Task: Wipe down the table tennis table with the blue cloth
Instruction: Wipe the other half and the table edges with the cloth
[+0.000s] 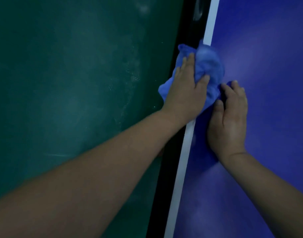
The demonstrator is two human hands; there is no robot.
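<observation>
Blue cloth (209,65) lies bunched on the left edge of the table (271,86), about midway between near and far in my view. It covers the white line (183,162) there, and part of it hangs left over the dark side (161,182) of the table. My left hand (185,93) is on top of the cloth, palm down. Its fingers curl over the cloth's left part and its thumb digs into the folds, so it grips the cloth and presses it onto the edge. My right hand (231,121) rests on the blue top just right of the line, near side of the cloth, with its fingers loosely bent. Its fingertips and thumb touch the cloth's near right corner. I cannot tell whether they pinch that corner or only lie against it. Both forearms reach in from the near side, the left one crossing over the green floor (61,86). That floor fills the left of the view and shows pale, dusty smears. The blue top has a soft sheen to the right of the cloth.
</observation>
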